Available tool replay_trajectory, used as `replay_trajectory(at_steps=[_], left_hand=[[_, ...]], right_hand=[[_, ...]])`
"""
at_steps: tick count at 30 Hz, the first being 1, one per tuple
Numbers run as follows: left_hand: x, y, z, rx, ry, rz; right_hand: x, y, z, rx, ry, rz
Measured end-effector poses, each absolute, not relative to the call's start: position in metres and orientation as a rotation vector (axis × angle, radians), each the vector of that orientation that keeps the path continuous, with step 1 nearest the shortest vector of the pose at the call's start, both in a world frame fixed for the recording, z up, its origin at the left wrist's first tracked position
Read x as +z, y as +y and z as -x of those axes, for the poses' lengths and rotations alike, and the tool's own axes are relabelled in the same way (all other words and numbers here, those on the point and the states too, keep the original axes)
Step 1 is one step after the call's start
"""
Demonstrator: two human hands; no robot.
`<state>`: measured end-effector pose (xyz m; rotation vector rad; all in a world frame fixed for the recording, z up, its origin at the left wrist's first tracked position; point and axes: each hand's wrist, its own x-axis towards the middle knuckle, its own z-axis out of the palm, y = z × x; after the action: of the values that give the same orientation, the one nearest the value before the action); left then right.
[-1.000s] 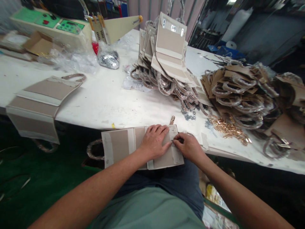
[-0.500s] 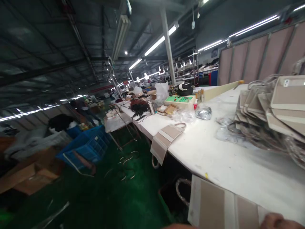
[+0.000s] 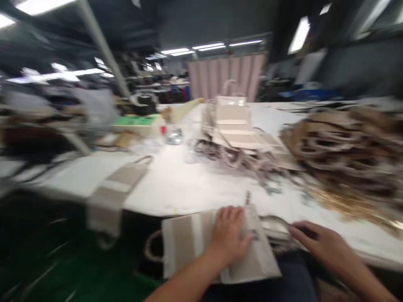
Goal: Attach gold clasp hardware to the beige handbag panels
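A beige and cream bag panel [image 3: 182, 241] lies at the front edge of the white table, partly over my lap. My left hand [image 3: 231, 235] rests flat on it with the fingers stretched forward. At the panel's right end, my right hand [image 3: 321, 243] pinches a looped bag handle [image 3: 277, 222] between its fingertips; motion blur softens the grip. Another wrapped handle [image 3: 153, 247] hangs off the left end of the panel. Close beyond my left fingers, a small dark upright tab [image 3: 248, 198] shows at the panel's far edge.
A similar panel [image 3: 116, 188] hangs over the table edge at left. Stacked beige bag pieces [image 3: 233, 126] stand ahead, with a brown heap of handled pieces [image 3: 343, 147] and gold-coloured strips [image 3: 355, 205] to the right. A green-topped machine [image 3: 135, 121] sits back left.
The view has swung right and down from the aisle to the table in front of me. Both hands and the whole bag panel have come into sight.
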<state>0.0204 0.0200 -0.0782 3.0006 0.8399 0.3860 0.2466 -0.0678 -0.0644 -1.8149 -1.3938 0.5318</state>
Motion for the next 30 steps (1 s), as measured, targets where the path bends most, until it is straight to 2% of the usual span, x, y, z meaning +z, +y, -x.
replay_trajectory(at_steps=[3, 8, 20, 30], left_hand=[[-0.099, 0.054, -0.041, 0.545, 0.789, -2.809], [-0.111, 0.06, -0.045, 0.648, 0.653, -2.809], [-0.11, 0.059, -0.044, 0.653, 0.684, -2.804], [-0.108, 0.057, -0.043, 0.647, 0.68, -2.794]], right_hand=[[-0.056, -0.135, -0.304, 0.448, -1.08, 2.229], [-0.062, -0.146, -0.358, 0.315, -0.897, 2.503], [-0.082, -0.11, -0.412, 0.26, -0.975, 2.677], [-0.065, -0.11, -0.408, 0.362, -0.982, 2.658]])
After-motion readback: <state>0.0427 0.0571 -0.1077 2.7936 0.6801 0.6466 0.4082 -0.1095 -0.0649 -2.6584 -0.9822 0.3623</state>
